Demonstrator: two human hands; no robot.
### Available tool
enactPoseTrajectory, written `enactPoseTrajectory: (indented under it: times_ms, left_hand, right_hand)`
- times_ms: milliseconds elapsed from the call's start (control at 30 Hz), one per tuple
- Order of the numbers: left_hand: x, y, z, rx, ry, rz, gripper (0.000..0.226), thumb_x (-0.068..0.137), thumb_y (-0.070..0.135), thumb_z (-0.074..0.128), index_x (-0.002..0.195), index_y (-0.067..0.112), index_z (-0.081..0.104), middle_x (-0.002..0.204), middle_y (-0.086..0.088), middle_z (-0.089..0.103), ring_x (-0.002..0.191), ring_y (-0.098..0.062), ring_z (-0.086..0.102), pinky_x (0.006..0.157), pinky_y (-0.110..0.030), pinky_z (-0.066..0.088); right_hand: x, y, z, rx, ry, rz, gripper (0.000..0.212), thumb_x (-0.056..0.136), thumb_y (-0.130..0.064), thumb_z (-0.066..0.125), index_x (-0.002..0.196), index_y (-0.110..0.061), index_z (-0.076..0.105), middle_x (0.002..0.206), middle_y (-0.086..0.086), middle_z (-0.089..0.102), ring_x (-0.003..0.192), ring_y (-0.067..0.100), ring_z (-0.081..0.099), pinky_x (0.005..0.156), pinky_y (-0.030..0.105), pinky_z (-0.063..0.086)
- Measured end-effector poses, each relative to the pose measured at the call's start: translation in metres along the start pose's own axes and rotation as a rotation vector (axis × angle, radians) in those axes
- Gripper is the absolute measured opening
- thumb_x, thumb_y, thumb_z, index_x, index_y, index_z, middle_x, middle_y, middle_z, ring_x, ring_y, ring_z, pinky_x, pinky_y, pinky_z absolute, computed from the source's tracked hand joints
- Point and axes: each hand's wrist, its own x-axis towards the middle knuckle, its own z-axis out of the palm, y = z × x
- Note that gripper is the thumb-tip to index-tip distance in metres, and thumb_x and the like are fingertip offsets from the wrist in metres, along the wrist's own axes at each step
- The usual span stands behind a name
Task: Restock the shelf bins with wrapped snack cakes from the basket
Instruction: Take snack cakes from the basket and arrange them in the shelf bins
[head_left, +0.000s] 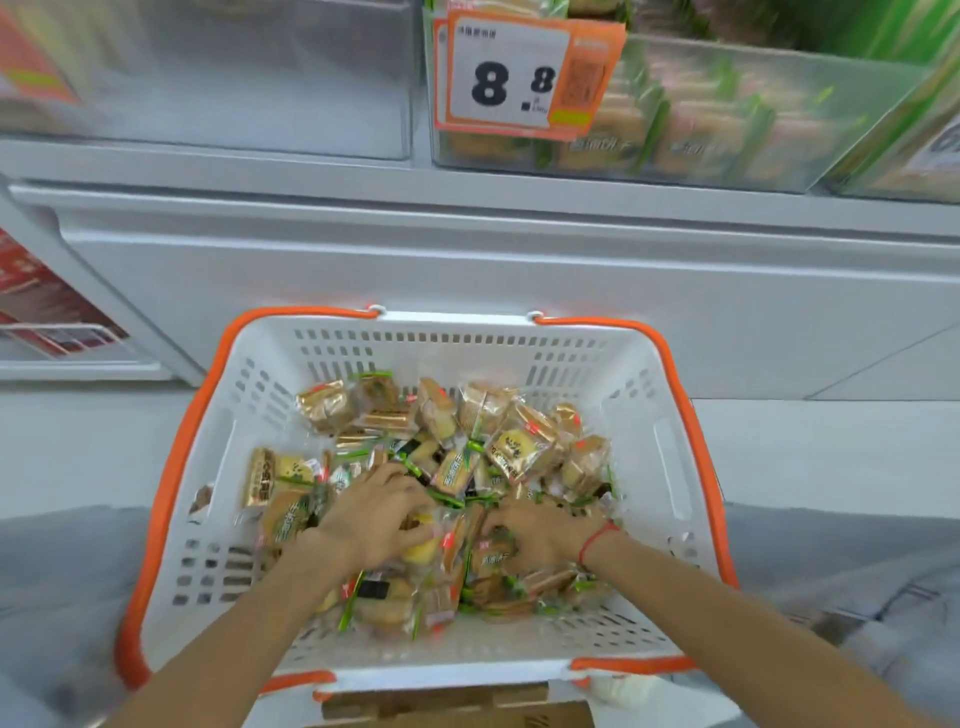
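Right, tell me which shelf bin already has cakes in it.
The clear bin on the upper right, behind the orange 8.8 price tag: wrapped cakes show through its front. The clear bin to its left shows none.

Both bare forearms reach forward and inward, converging ahead of the body. The left hand (376, 512) lies palm down, fingers spread and bent, its grip pointing right toward the other hand. The right hand (537, 535) lies palm down just beside it, fingers curled leftward. A red string circles the right wrist, behind that grip.
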Motion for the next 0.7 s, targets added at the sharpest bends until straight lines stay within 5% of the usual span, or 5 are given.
enactPoseTrajectory:
  times_ms: [233, 333, 433, 567, 700]
  left_hand:
    - [0.005, 0.012, -0.004, -0.039, -0.014, -0.084, 0.052, 0.081, 0.064, 0.057, 0.117, 0.027, 0.057, 0.125, 0.008, 0.053, 0.118, -0.015, 0.040, 0.101, -0.034, 0.033]
    - [0.006, 0.020, -0.010, 0.024, -0.055, -0.164, 0.050, 0.083, 0.062, 0.057, 0.113, 0.022, 0.060, 0.116, 0.000, 0.056, 0.112, -0.018, 0.044, 0.092, -0.035, 0.039]
    - [0.008, 0.027, -0.018, 0.019, -0.054, -0.179, 0.046, 0.087, 0.056, 0.054, 0.111, 0.018, 0.063, 0.113, -0.001, 0.060, 0.111, -0.020, 0.051, 0.089, -0.036, 0.041]
    - [0.013, 0.024, -0.046, -0.495, 0.011, -0.141, 0.048, 0.094, 0.051, 0.048, 0.129, 0.018, 0.049, 0.129, 0.000, 0.056, 0.105, -0.017, 0.058, 0.094, -0.034, 0.046]
    - [0.012, 0.027, -0.093, -0.903, 0.141, -0.075, 0.044, 0.089, 0.039, 0.064, 0.123, 0.012, 0.058, 0.125, 0.003, 0.058, 0.115, -0.014, 0.055, 0.099, -0.034, 0.045]
  right_hand:
    - [0.001, -0.005, 0.001, -0.013, 0.136, 0.030, 0.029, 0.087, -0.022, 0.067, 0.115, -0.014, 0.064, 0.118, 0.002, 0.061, 0.107, 0.021, 0.057, 0.082, 0.027, 0.043]
    - [-0.005, -0.001, -0.018, 0.094, 0.075, 0.051, 0.010, 0.088, -0.022, 0.067, 0.095, -0.015, 0.066, 0.090, -0.002, 0.060, 0.088, 0.017, 0.056, 0.085, 0.031, 0.049]
    - [-0.013, 0.000, -0.037, 0.198, 0.020, 0.048, 0.028, 0.091, -0.021, 0.064, 0.070, -0.013, 0.048, 0.062, -0.002, 0.039, 0.061, 0.013, 0.042, 0.060, 0.021, 0.041]
    - [-0.035, -0.016, -0.083, 0.283, 0.016, -0.021, 0.020, 0.094, -0.008, 0.054, 0.075, -0.010, 0.055, 0.062, -0.002, 0.037, 0.045, 0.003, 0.037, 0.053, 0.015, 0.040]
    - [-0.062, -0.035, -0.137, 0.305, 0.110, -0.143, 0.016, 0.093, -0.010, 0.056, 0.097, -0.024, 0.064, 0.076, 0.003, 0.051, 0.069, 0.015, 0.046, 0.068, 0.027, 0.038]
